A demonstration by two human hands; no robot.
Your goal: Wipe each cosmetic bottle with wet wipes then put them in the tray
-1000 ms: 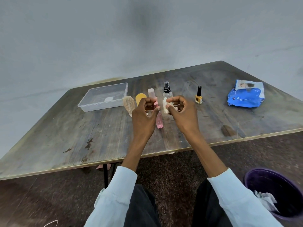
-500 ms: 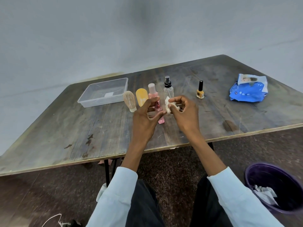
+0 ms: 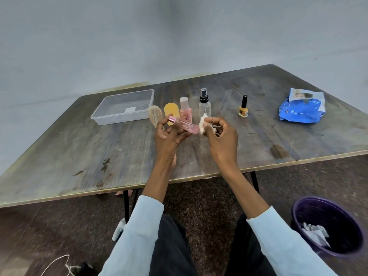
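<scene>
Left of centre, the clear tray (image 3: pixel 111 118) sits on the table (image 3: pixel 79 156). At centre, the left hand (image 3: pixel 169 136) pinches a slim pink bottle (image 3: pixel 184 126), held slantwise above the table. Just right, the right hand (image 3: pixel 221 138) grips a crumpled wet wipe (image 3: pixel 202 125) against the bottle's end.

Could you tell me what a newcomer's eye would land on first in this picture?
Probably the two hands at centre: the left hand holds a slim pink bottle, and the right hand presses a crumpled wipe to its end. Next, the bright blue wipes pack at the table's far right.
</scene>
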